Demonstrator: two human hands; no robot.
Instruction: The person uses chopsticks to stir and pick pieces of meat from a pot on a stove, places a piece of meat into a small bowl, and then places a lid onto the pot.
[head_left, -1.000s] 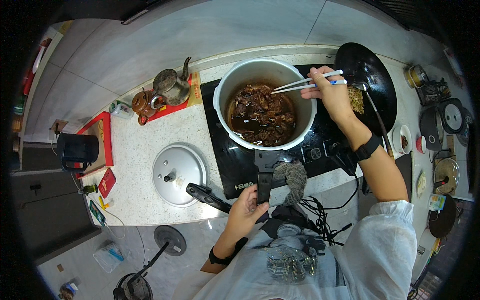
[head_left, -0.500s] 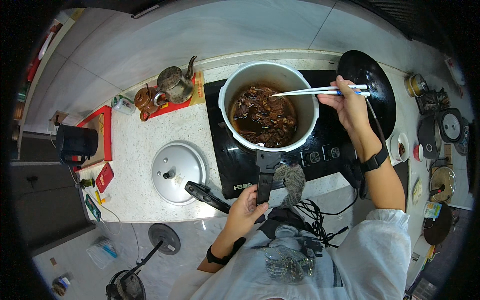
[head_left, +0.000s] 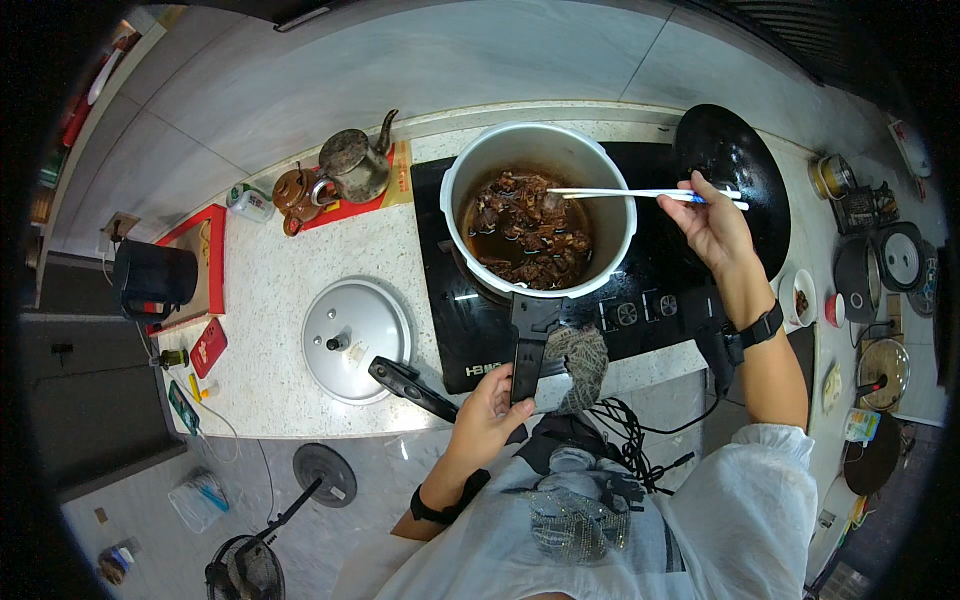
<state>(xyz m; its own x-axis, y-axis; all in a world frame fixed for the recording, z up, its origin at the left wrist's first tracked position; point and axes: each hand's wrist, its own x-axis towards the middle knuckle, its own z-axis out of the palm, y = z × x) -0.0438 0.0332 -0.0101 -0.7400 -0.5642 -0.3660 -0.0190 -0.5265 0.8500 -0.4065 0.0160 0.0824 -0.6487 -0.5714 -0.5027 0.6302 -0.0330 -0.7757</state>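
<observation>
My right hand (head_left: 715, 225) holds a pair of white chopsticks (head_left: 620, 193), nearly level, their tips among pieces of dark brown meat (head_left: 525, 225) and brown liquid in a silver pot (head_left: 625, 240). My left hand (head_left: 492, 410) grips the pot's long black handle (head_left: 528, 360) at the front. The pot stands on a black cooktop (head_left: 640, 335). A grey knitted cloth (head_left: 583, 355) lies beside the handle. Left of the cooktop, a silver lid (head_left: 352, 310) with a black handle rests on the counter.
A black wok (head_left: 745, 170) sits at the right, near white bowls (head_left: 800, 315) and a rice cooker (head_left: 855, 270). A metal kettle (head_left: 350, 165), brown teapot (head_left: 295, 200) and dark electric kettle (head_left: 155, 280) stand at left. Cables (head_left: 640, 440) hang in front; a fan (head_left: 240, 565) is below.
My right hand has moved rightward and a little down, and the chopsticks lie flatter across the pot's opening. My left hand stays on the handle.
</observation>
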